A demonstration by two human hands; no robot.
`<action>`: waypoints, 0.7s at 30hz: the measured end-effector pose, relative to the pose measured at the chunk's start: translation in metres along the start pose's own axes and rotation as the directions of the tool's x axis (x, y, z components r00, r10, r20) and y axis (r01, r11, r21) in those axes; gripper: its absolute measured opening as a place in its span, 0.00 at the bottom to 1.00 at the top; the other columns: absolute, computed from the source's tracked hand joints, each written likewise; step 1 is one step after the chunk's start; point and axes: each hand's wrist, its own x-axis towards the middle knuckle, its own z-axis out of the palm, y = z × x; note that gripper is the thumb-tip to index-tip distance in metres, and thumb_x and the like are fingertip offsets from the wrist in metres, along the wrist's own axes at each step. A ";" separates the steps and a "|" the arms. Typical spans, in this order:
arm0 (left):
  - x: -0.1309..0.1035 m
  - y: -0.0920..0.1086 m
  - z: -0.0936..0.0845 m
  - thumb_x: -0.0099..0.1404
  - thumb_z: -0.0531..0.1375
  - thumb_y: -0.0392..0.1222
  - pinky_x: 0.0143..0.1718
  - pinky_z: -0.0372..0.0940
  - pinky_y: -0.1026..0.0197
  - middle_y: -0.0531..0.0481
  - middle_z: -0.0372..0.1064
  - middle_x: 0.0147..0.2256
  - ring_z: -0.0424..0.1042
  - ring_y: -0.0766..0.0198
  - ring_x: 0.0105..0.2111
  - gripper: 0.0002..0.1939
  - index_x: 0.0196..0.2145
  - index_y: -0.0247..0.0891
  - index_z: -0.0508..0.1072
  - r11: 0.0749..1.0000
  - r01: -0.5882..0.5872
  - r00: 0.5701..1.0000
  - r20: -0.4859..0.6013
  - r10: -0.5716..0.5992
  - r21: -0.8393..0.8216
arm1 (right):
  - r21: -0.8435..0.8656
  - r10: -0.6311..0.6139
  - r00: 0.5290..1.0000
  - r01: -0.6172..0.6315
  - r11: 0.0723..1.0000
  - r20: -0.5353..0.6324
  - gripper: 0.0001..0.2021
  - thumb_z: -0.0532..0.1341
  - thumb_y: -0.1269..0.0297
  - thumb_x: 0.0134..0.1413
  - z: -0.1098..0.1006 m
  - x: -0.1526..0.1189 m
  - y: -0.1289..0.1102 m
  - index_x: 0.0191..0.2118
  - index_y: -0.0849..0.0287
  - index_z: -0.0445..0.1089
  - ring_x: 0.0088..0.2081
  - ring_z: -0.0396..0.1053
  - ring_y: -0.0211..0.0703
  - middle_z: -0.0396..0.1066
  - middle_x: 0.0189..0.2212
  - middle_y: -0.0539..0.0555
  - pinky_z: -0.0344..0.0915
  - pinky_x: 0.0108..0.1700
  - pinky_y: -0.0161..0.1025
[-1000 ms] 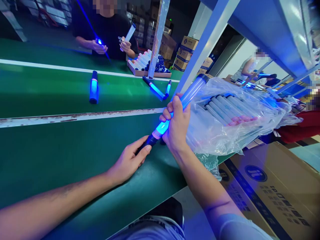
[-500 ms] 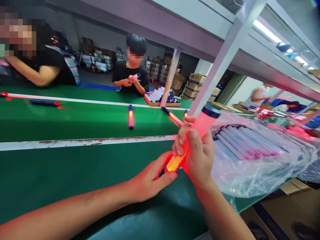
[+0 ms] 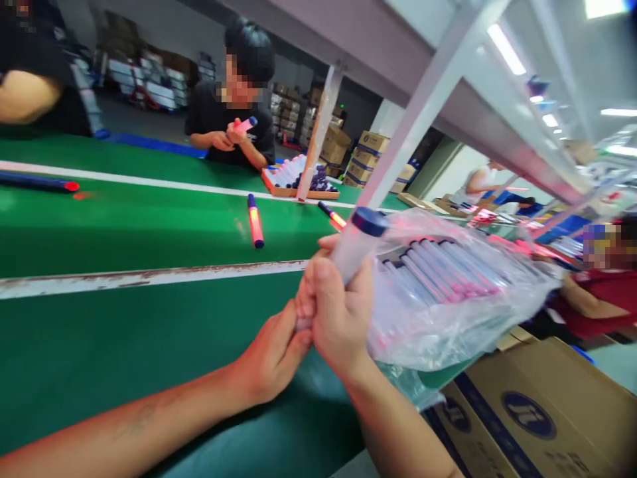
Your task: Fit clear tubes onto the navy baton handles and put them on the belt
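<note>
A translucent light stick [image 3: 350, 251] with a dark blue cap at its upper end is held tilted in front of me, and it is not glowing. My right hand [image 3: 336, 312] is wrapped round its middle, with the thumb laid along the tube. Lower down, my left hand [image 3: 269, 355] closes round the bottom end, which its fingers hide. Just right of my hands lies a clear plastic bag [image 3: 418, 342] holding several similar tubes [image 3: 442, 265] with dark caps.
On the green conveyor belt [image 3: 199, 219] lie a lit red stick [image 3: 255, 224] and a dark one [image 3: 40, 182]. Across it, a co-worker [image 3: 231, 119] holds another stick beside an orange tray [image 3: 293, 192]. A metal post [image 3: 403, 126] rises ahead; a cardboard box [image 3: 562, 392] stands at lower right.
The stick in my hands has gone from glowing red and orange to unlit. My left hand now covers its lower end. The view has swung to the right, showing more of the box and a person in red.
</note>
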 end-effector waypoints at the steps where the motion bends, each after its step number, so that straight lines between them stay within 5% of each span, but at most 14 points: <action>1: 0.002 -0.002 0.000 0.78 0.47 0.53 0.41 0.65 0.56 0.48 0.68 0.38 0.67 0.59 0.36 0.15 0.50 0.41 0.65 0.997 0.048 0.999 0.005 -0.048 -0.052 | 0.011 0.017 1.000 -0.017 1.000 0.001 0.10 0.62 0.55 0.67 -0.001 0.004 0.003 0.48 0.49 0.63 0.19 0.56 0.30 0.59 0.24 0.41 0.58 0.20 0.31; 4: 0.005 -0.002 0.001 0.77 0.49 0.53 0.40 0.66 0.58 0.50 0.68 0.37 0.67 0.61 0.35 0.15 0.52 0.42 0.63 0.976 0.178 0.984 0.052 -0.173 -0.123 | -0.080 0.039 0.998 -0.035 0.996 0.048 0.14 0.60 0.51 0.67 -0.020 0.023 0.002 0.52 0.49 0.61 0.23 0.65 0.33 0.65 0.28 0.43 0.66 0.25 0.33; 7: 0.003 -0.005 -0.006 0.75 0.53 0.56 0.38 0.66 0.60 0.52 0.68 0.35 0.68 0.63 0.33 0.16 0.49 0.41 0.64 0.956 0.283 0.959 0.056 -0.279 -0.074 | -0.429 -0.004 0.987 0.074 0.900 0.161 0.23 0.62 0.52 0.65 -0.073 0.050 -0.019 0.61 0.49 0.59 0.47 0.74 0.44 0.72 0.51 0.54 0.74 0.46 0.42; 9: 0.008 -0.014 -0.020 0.74 0.51 0.58 0.32 0.65 0.62 0.54 0.66 0.30 0.67 0.64 0.28 0.18 0.46 0.40 0.65 0.936 0.352 0.935 -0.045 -0.351 0.002 | -0.769 0.026 0.989 0.098 0.632 0.148 0.23 0.58 0.55 0.68 -0.126 0.068 -0.037 0.64 0.51 0.57 0.56 0.69 0.47 0.65 0.61 0.59 0.71 0.54 0.45; 10: 0.015 -0.021 -0.031 0.74 0.50 0.59 0.30 0.65 0.63 0.55 0.65 0.28 0.66 0.64 0.26 0.19 0.45 0.39 0.65 0.918 0.390 0.917 -0.123 -0.380 0.068 | -0.918 0.062 0.996 0.038 0.395 0.067 0.20 0.54 0.58 0.71 -0.156 0.076 -0.045 0.64 0.55 0.58 0.55 0.70 0.46 0.66 0.60 0.60 0.70 0.54 0.44; 11: 0.025 -0.028 -0.045 0.73 0.50 0.59 0.28 0.65 0.63 0.56 0.64 0.27 0.66 0.65 0.25 0.20 0.44 0.39 0.65 0.891 0.432 0.892 -0.208 -0.400 0.140 | -0.992 0.142 0.989 -0.064 0.110 -0.048 0.18 0.51 0.61 0.72 -0.185 0.082 -0.050 0.63 0.56 0.59 0.54 0.71 0.45 0.69 0.57 0.60 0.69 0.55 0.43; 13: 0.050 -0.043 -0.082 0.73 0.50 0.56 0.29 0.65 0.64 0.56 0.65 0.28 0.68 0.65 0.26 0.19 0.45 0.37 0.65 0.807 0.518 0.839 -0.355 -0.413 0.283 | -0.976 0.234 0.952 -0.171 -0.135 -0.199 0.14 0.53 0.66 0.70 -0.238 0.087 -0.051 0.56 0.63 0.68 0.52 0.72 0.50 0.73 0.50 0.63 0.67 0.56 0.46; 15: 0.075 -0.054 -0.126 0.73 0.52 0.52 0.33 0.65 0.64 0.54 0.66 0.31 0.69 0.65 0.29 0.17 0.46 0.33 0.65 0.731 0.584 0.792 -0.444 -0.419 0.352 | -0.940 0.320 0.897 -0.228 -0.254 -0.304 0.09 0.58 0.67 0.68 -0.277 0.082 -0.042 0.47 0.65 0.73 0.51 0.72 0.53 0.75 0.45 0.63 0.67 0.56 0.51; 18: 0.100 -0.054 -0.176 0.71 0.55 0.46 0.42 0.65 0.57 0.47 0.69 0.35 0.71 0.53 0.41 0.15 0.43 0.27 0.66 0.580 0.675 0.725 -0.558 -0.403 0.457 | -0.887 0.383 0.825 -0.272 -0.374 -0.415 0.11 0.63 0.61 0.65 -0.306 0.066 -0.019 0.48 0.63 0.72 0.50 0.72 0.50 0.73 0.48 0.58 0.69 0.55 0.54; 21: 0.108 -0.047 -0.173 0.70 0.58 0.44 0.51 0.61 0.47 0.35 0.70 0.46 0.64 0.36 0.55 0.18 0.47 0.24 0.65 0.473 0.658 0.749 -0.575 -0.330 0.586 | -0.865 0.394 0.793 -0.312 -0.393 -0.465 0.15 0.64 0.58 0.65 -0.314 0.058 0.002 0.52 0.62 0.71 0.53 0.71 0.51 0.71 0.52 0.58 0.70 0.56 0.55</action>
